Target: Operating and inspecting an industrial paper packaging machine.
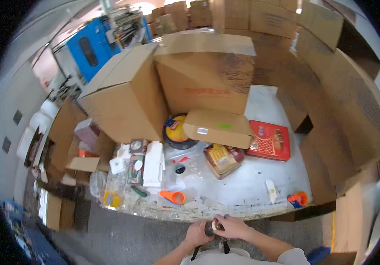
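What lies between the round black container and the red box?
The head view shows a shallow brown carton and, in front, a yellowish pack.

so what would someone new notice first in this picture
Probably the two big cardboard boxes, one at the back of the white table toward the left and one beside it at the middle. Next comes the bright red box lying flat to their right. Below the table's near edge, the left grip and right grip meet around a small dark thing.
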The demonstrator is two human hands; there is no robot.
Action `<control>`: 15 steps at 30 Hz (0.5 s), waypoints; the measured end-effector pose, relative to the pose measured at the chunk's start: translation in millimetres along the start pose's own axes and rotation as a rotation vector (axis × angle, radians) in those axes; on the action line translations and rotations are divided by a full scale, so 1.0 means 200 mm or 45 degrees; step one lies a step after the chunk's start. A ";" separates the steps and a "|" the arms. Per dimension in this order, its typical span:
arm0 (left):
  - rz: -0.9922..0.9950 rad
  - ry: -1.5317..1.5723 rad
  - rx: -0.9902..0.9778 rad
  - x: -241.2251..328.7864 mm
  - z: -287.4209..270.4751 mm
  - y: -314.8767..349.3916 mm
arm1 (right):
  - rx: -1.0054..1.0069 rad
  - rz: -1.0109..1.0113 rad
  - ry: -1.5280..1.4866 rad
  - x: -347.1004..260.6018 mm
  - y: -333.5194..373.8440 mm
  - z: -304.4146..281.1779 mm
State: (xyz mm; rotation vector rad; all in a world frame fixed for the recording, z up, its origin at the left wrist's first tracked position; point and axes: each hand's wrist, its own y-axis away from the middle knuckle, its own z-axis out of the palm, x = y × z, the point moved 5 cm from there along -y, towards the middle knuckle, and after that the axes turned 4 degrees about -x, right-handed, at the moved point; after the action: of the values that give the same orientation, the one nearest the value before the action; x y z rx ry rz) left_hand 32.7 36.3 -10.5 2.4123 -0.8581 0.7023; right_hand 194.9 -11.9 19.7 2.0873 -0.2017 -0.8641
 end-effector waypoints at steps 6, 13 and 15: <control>-0.116 0.136 0.112 0.03 0.12 0.10 | 0.086 -0.282 0.242 -0.13 0.24 -0.14; -0.213 0.104 0.056 0.22 0.02 0.11 | 0.503 -0.761 0.262 -0.07 0.34 -0.16; -0.110 0.089 0.089 0.21 0.04 0.10 | 0.338 -0.490 0.248 -0.02 0.32 -0.15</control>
State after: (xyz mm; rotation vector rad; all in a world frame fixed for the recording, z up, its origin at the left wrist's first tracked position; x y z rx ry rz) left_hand 49.9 0.1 14.7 2.4546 -0.7080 0.7897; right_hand 220.8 -31.1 81.4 2.4920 0.2085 -0.8856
